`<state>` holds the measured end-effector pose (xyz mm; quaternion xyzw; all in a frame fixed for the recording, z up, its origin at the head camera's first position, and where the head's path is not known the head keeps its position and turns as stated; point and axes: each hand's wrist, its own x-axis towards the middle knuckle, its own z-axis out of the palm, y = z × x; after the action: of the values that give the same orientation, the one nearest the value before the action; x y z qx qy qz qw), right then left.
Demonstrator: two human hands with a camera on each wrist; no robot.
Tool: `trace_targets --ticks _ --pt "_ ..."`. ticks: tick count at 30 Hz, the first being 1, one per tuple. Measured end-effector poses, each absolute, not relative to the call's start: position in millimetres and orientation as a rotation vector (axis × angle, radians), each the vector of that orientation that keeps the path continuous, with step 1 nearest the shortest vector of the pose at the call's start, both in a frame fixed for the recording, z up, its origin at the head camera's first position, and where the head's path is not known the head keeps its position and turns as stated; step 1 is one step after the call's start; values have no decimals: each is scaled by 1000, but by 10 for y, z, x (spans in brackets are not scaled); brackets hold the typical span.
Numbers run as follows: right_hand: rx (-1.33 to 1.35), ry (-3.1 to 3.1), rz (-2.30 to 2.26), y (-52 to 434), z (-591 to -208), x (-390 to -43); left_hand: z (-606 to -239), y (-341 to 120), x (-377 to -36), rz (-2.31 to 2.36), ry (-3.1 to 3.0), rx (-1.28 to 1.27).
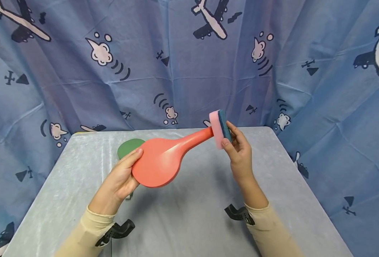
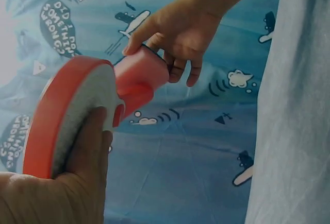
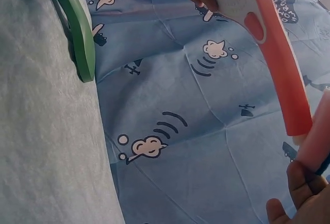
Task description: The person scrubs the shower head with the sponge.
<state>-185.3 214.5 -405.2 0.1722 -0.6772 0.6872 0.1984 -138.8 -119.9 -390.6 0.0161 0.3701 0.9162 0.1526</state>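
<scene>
My left hand (image 1: 121,180) grips the round head of a coral-red shower head (image 1: 158,164), thumb on its upper edge and fingers beneath. The pale grey face with a red oval near the neck shows in the left wrist view, pressed by the left fingers. Its handle slants up to the right. My right hand (image 1: 240,157) pinches a sponge (image 1: 217,128), pink with a dark green scouring layer, between thumb and fingers. The pink side meets the handle's end in the head view. In the right wrist view the sponge (image 3: 317,136) is partly cut off.
Behind the shower head, a green rounded thing (image 1: 129,147) rests on the grey cloth-covered table (image 1: 202,207). A small object (image 1: 129,196) lies mostly hidden below the left hand. Blue curtains (image 1: 138,71) with planes and clouds enclose the table's back and sides.
</scene>
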Motion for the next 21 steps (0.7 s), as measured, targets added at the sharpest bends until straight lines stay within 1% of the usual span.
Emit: trace_targets --ticks 5,10,14,18,21 --pt "493 -1897 1747 2092 -4092 -1862 -3940 -1211 -1406 2624 959 118" --pt "487 -1905 1337 1924 -4195 -1847 -3946 -1181 -1384 2596 949 187" --pt "625 -1860 981 1757 -4287 -1777 -3960 -1117 -1360 2573 1024 185" --pt "793 -1836 817 1703 -4293 -1734 -3978 -1082 -1359 2575 1047 168" --pt "730 -1869 754 1807 -4275 -1797 -3980 -1072 -1365 2573 1069 189"
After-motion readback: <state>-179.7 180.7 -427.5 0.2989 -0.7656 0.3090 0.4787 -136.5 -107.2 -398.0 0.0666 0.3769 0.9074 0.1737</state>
